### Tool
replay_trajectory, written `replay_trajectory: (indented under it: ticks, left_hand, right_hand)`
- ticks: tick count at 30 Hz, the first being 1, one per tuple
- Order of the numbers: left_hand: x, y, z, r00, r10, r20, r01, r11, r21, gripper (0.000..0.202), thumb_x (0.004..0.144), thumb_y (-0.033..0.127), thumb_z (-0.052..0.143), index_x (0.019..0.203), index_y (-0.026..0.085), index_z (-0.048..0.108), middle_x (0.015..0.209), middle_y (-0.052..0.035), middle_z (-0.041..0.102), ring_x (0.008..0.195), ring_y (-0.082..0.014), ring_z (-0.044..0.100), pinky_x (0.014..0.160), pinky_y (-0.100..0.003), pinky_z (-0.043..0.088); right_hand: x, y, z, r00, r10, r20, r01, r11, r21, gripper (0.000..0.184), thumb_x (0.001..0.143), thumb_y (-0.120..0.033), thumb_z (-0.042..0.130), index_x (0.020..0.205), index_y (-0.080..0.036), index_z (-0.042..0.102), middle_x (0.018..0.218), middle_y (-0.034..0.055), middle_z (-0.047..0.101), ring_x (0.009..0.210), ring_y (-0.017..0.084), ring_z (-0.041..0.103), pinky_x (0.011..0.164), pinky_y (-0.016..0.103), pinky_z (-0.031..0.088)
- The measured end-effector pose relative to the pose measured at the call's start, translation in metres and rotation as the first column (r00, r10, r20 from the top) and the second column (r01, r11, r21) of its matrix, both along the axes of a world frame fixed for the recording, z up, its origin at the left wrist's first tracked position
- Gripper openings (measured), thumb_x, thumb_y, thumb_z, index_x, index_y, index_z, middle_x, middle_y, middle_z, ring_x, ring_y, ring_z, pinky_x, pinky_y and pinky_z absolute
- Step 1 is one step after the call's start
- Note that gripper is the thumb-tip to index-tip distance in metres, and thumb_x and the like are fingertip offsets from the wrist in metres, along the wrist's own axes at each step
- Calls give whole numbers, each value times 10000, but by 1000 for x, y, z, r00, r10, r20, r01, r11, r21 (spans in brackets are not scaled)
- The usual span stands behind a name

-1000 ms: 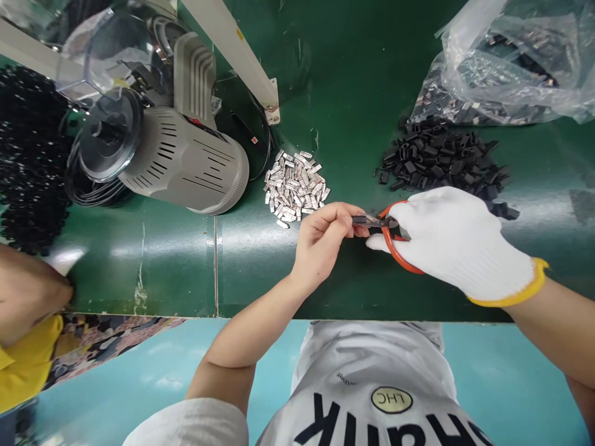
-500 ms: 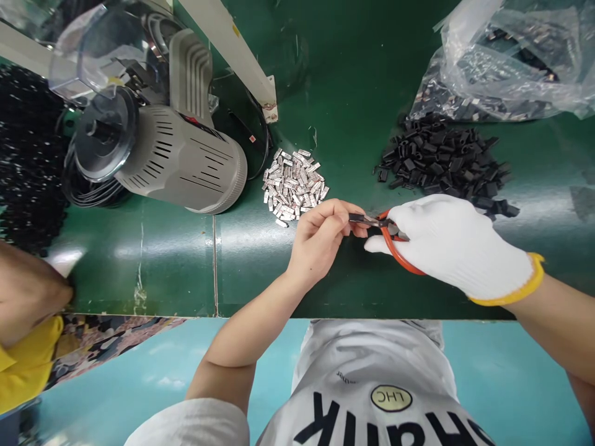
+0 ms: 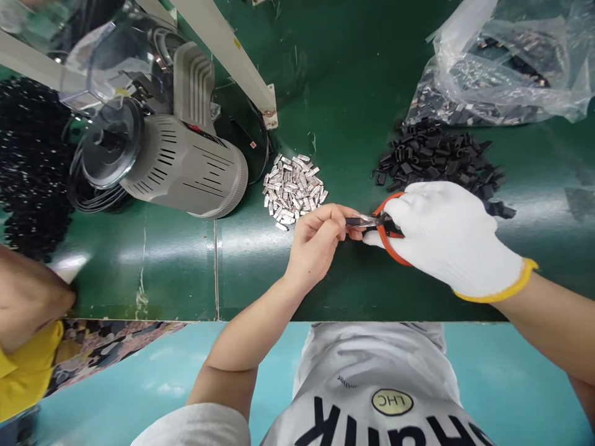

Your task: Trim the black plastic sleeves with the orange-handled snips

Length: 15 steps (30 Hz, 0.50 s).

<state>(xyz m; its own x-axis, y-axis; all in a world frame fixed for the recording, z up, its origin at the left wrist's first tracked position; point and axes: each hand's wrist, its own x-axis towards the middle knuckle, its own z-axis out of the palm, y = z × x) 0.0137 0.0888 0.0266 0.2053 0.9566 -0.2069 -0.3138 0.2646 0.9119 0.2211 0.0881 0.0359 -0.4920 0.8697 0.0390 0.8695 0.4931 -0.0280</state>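
My left hand [image 3: 316, 244], bare, pinches a small black part [image 3: 353, 221] between thumb and fingertips. My right hand [image 3: 446, 238], in a white knit glove with a yellow cuff, is shut on orange-handled pliers [image 3: 388, 232]. Their metal jaws [image 3: 372, 220] meet the black part, right at my left fingertips. The glove hides part of the handles. Just beyond my left hand lies a pile of small silver metal clips [image 3: 292, 192]. A heap of black pieces [image 3: 437, 162] lies beyond my right hand, almost touching the glove.
A grey motorised machine [image 3: 186, 167] with a clear cover and black cable stands at far left, beside a black coiled mass [image 3: 32, 167]. A plastic bag of parts [image 3: 497, 68] lies far right. A co-worker's hand [image 3: 28, 297] and yellow sleeve [image 3: 23, 371] rest at left.
Both hands have shifted slightly left, and the right hand has risen a little on the pliers. The pliers stay on the black part, and the piles have not visibly changed.
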Motion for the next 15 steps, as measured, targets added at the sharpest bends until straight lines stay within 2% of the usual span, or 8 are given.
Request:
replay_trajectory:
  ticks: [8,12,15]
  left_hand:
    - [-3,2,-2,998,-46,-39,45,999,-28,209,792,123,584,592,170,548,801,-35,725,676,-130,656,648,-261,500]
    - [-3,2,-3,998,-56,0,56,996,-63,196,778,110,576,593,169,552,811,-34,724,678,-130,656,656,-265,512]
    - [-4,3,-3,997,-69,29,71,995,-77,204,788,104,565,594,166,567,830,-36,730,682,-130,657,663,-268,518]
  right_hand:
    - [3,-8,-9,1000,5,30,-8,994,107,564,991,-718,435,731,-219,464,609,18,439,661,203,471,674,312,149]
    - [3,-13,-12,999,17,43,-20,997,74,531,974,-711,488,786,-214,490,657,27,493,698,219,517,682,308,162]
    - [1,-15,-11,999,10,37,-11,999,38,526,980,-694,494,760,-217,466,648,23,475,693,209,497,683,312,179]
